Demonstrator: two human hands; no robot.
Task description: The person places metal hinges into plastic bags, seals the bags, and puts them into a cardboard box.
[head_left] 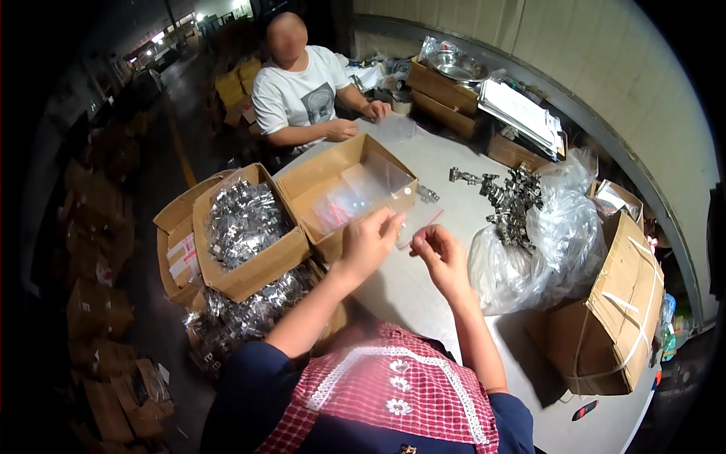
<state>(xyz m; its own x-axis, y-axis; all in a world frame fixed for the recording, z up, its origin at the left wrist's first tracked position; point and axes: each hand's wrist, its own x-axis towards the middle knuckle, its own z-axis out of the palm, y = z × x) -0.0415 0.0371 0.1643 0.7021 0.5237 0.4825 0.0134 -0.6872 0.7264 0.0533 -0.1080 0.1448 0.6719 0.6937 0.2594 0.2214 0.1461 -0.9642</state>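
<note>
Above the table, a small clear zip bag (409, 234) with a thin red strip along its edge is stretched between my hands. My left hand (368, 244) has its fingertips closed at the bag's left side. On the other side, my right hand (441, 256) pinches the bag between thumb and fingers. Just beyond my left hand stands an open cardboard box (308, 181) with clear, red-edged bags in it. A loose metal hinge-like part (428, 194) lies on the table by that box.
Left, a carton holds shiny metal pieces (246, 223); more wrapped pieces (249, 318) lie below. Right are dark metal hinges (514, 198), a large clear plastic bag (556, 242) and a strapped carton (612, 310). Across the table (454, 163), a person (299, 94) handles a clear bag (396, 128).
</note>
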